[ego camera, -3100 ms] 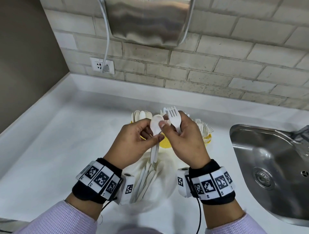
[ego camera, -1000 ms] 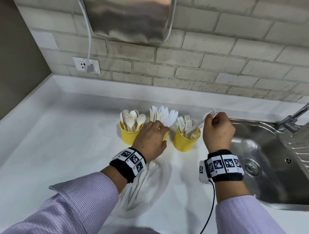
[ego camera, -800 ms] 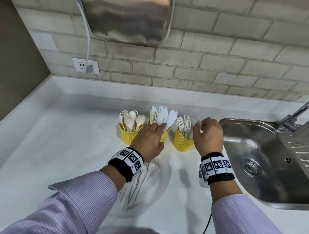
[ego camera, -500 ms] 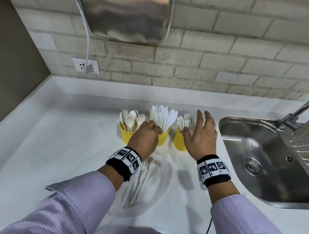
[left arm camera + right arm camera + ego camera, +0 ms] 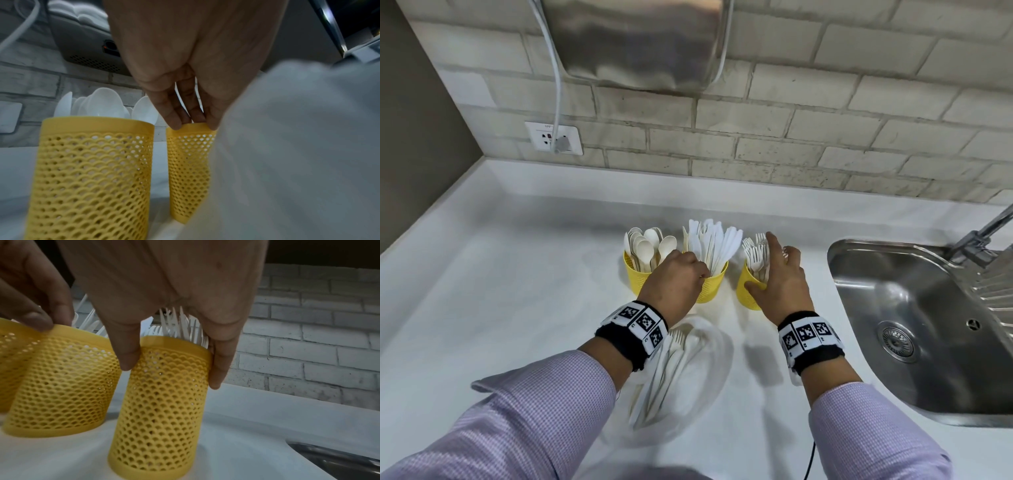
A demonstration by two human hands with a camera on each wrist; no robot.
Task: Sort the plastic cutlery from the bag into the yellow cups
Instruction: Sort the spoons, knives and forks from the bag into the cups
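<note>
On counter [image 5: 500, 274], hands gripping yellow cups [image 5: 748, 294]

Bright, even light is falling on the counter [image 5: 500, 291]; both wrist views are looking dim, blurring at their edges.

The left hand [image 5: 677, 281] hides the front of the middle cup [image 5: 710, 284], and the bag [image 5: 688, 383] is partly under that wrist. In the left wrist pic a blurry white sleeve [image 5: 298, 154] covers everything from 2 to 6 o'clock. The sink [image 5: 914, 329] is cut off at 3 o'clock.
</note>
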